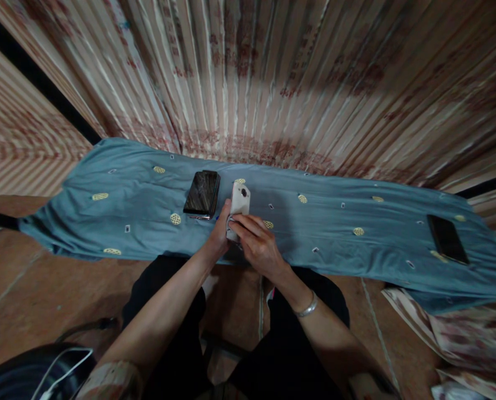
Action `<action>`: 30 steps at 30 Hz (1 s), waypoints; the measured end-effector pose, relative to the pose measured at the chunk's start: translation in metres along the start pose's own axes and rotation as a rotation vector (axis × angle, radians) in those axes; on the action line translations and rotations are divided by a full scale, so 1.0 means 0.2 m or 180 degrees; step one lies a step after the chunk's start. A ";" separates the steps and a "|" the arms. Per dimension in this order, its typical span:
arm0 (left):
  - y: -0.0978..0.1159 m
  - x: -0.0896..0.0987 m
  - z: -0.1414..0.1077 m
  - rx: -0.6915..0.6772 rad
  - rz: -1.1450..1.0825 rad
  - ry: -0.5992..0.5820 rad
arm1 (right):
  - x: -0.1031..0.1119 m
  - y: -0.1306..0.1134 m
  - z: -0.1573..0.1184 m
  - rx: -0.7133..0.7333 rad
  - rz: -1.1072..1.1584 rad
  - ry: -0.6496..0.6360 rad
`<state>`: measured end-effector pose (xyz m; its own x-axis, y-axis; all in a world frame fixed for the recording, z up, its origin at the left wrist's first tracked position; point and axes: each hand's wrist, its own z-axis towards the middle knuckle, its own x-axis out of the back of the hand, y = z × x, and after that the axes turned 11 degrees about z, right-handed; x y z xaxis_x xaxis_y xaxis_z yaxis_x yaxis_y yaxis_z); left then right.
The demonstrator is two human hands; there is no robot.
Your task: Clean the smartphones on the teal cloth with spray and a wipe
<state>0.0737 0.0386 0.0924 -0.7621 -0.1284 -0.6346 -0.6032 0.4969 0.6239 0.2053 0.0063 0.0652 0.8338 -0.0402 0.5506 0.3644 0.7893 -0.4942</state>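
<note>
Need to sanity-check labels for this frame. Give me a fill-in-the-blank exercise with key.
1. The left hand and right hand are at a phone whose colour is ____.
2. The silver bracelet is on the ____ wrist.
3. The stack of dark phones lies on the cloth, to the ____ of both hands.
4. The number of black phones lying at the cloth's right end is ____.

Missing words: white; right; left; one.
</note>
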 end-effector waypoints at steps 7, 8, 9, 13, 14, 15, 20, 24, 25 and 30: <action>0.01 -0.04 -0.01 0.0028 0.0168 0.0371 | 0.00 -0.01 -0.01 0.0035 -0.0004 -0.0046; 0.01 -0.04 -0.01 0.0007 0.0195 0.0392 | 0.00 -0.02 -0.02 0.0043 -0.0009 -0.0069; 0.02 -0.04 -0.01 -0.0018 0.0223 0.0411 | -0.01 -0.02 -0.02 0.0055 -0.0007 -0.0088; 0.03 -0.04 -0.03 -0.0101 0.0286 0.0439 | -0.01 -0.03 -0.02 0.0150 0.0025 -0.0057; 0.03 -0.05 -0.03 -0.0097 0.0278 0.0420 | -0.01 -0.03 -0.02 0.0169 0.0011 -0.0019; 0.03 -0.05 -0.03 -0.0077 0.0266 0.0396 | -0.01 -0.03 -0.02 0.0174 -0.0012 0.0010; 0.03 -0.05 -0.04 -0.0055 0.0193 0.0532 | -0.01 -0.05 -0.01 0.0162 -0.0116 -0.0033; 0.03 -0.05 -0.05 -0.0146 0.0072 0.0604 | -0.01 -0.06 -0.01 0.0217 -0.0171 -0.0027; 0.03 -0.05 -0.05 -0.0160 0.0042 0.0602 | -0.01 -0.06 -0.01 0.0229 -0.0187 -0.0013; 0.04 -0.06 -0.06 -0.0076 0.0192 0.0551 | -0.01 -0.06 -0.01 0.0295 -0.0193 0.0015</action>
<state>0.0755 0.0342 0.1097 -0.8248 -0.2458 -0.5091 -0.5592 0.4877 0.6704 0.2005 -0.0044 0.0695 0.8134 -0.0924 0.5744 0.3746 0.8385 -0.3956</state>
